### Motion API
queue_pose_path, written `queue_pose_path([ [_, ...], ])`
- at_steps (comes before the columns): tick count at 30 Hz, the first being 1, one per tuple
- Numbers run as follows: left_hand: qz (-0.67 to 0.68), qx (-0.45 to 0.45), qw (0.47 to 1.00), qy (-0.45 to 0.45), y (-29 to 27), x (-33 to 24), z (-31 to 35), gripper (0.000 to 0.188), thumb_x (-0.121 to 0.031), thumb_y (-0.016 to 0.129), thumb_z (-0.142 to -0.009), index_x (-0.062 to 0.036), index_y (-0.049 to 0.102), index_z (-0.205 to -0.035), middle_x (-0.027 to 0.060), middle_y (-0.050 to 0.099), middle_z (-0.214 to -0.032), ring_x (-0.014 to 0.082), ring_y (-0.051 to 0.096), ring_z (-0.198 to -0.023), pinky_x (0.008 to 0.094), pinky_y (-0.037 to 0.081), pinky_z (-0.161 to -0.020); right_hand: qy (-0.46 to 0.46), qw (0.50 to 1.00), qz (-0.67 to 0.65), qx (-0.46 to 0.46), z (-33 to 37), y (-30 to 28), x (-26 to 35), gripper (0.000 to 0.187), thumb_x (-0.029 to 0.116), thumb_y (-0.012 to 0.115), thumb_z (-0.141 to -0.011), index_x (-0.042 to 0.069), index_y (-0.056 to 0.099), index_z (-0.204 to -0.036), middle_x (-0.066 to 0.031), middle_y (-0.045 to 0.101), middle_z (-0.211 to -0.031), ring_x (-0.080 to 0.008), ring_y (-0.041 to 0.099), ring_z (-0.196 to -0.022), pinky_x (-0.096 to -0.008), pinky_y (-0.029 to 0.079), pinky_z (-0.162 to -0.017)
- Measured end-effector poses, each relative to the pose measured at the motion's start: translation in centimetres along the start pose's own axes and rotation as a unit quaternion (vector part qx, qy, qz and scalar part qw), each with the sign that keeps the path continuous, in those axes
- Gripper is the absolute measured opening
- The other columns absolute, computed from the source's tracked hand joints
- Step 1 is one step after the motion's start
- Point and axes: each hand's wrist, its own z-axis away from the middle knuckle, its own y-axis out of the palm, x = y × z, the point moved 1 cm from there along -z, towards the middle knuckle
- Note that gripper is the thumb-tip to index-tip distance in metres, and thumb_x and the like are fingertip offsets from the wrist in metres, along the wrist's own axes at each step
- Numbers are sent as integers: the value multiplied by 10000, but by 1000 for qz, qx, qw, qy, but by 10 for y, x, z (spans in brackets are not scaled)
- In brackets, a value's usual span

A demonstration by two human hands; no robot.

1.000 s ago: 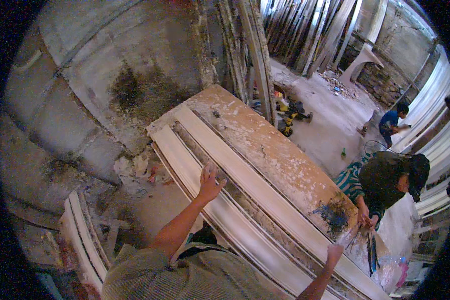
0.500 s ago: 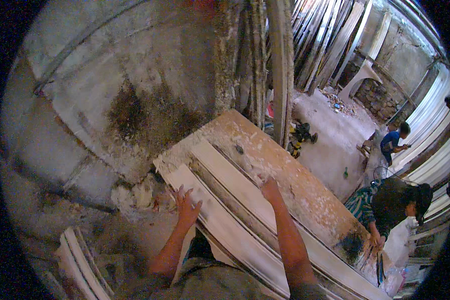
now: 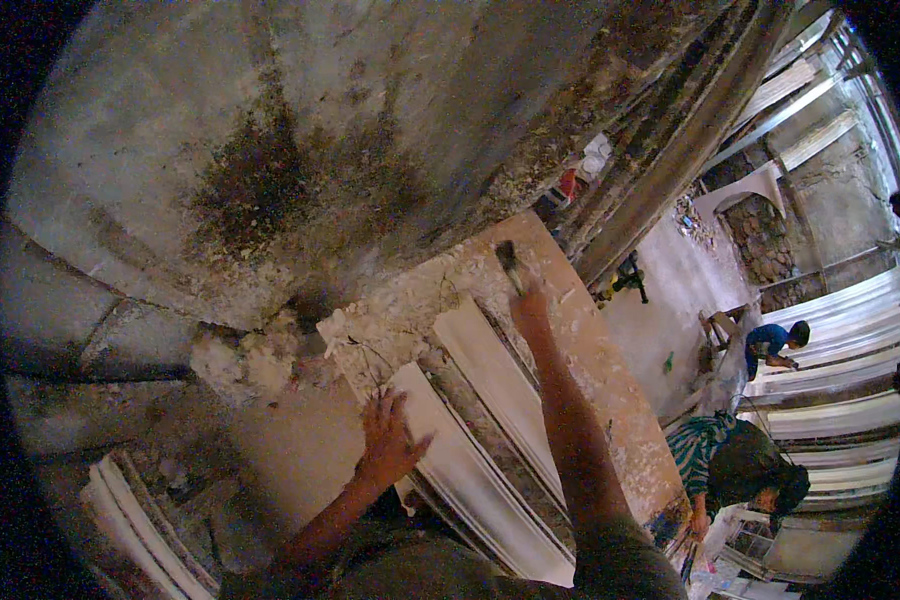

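A long pale plaster moulding [image 3: 470, 455] lies lengthwise on the worktable. My left hand [image 3: 388, 440] rests on its outer edge near the far end, fingers spread, holding nothing. A second pale moulding [image 3: 490, 355] lies beside it on the right, with a dark gap between them. Stretched out over the table's far right part, my right hand [image 3: 530, 305] is closed round a brush [image 3: 510, 262] with dark bristles. The bristles point away from me, above the wooden tabletop [image 3: 602, 352], which is spotted with white residue. Part of the brush handle is hidden in my fingers.
Crumbled plaster [image 3: 390, 335] covers the table's far end. Beyond stands a stained wall [image 3: 370, 90]. More mouldings [image 3: 145, 525] lie at the lower left. At right a person in a striped sleeve [image 3: 705, 450] bends by the table; another in blue [image 3: 767, 345] is farther off.
My right hand has moved with the brush past the mouldings' ends to the table's far right corner. My left hand stays on the moulding's edge. The whole view has turned.
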Motion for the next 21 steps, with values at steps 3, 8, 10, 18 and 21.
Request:
queue_pose_path([
  [3,-27,23,999,-5,-6,-3,-4,893,-514,699,-849,-12,327,-1488,265,278,-1535,499,205,-1433,600,151,-1180,62,991,-20,115,-87,63,15,496,243,685,-836,-44,513,-1202,-301,614,-1085,-468,618,-1012,-552,497,-824],
  [8,-2,25,1000,3,-13,-2,-8,870,-534,680,-857,-11,356,-1471,254,330,-1505,497,261,-1406,605,206,-1158,125,972,-111,166,-119,114,-16,406,277,655,-906,-34,562,-1149,-246,629,-1182,-403,665,-988,-566,556,-699],
  [10,-24,22,999,6,-13,-2,-9,886,-580,638,-869,-17,341,-1484,252,326,-1515,503,246,-1417,620,211,-1149,236,843,-468,122,-107,108,-31,380,291,642,-933,-30,582,-1128,-224,635,-1221,-377,684,-978,-572,580,-649],
  [18,-42,72,996,-11,-11,0,-8,905,-601,612,-878,-21,311,-1505,252,295,-1544,509,220,-1433,644,181,-1148,40,984,66,159,-60,-26,76,367,209,633,-844,-45,581,-1104,-262,629,-1090,-433,637,-952,-552,531,-764],
  [21,-20,51,998,10,-9,4,-8,913,-598,614,-881,-22,294,-1513,268,291,-1539,512,222,-1430,663,169,-1140,76,986,33,142,-33,-60,127,368,178,629,-811,-51,581,-1095,-276,627,-1040,-454,620,-943,-544,513,-808],
])
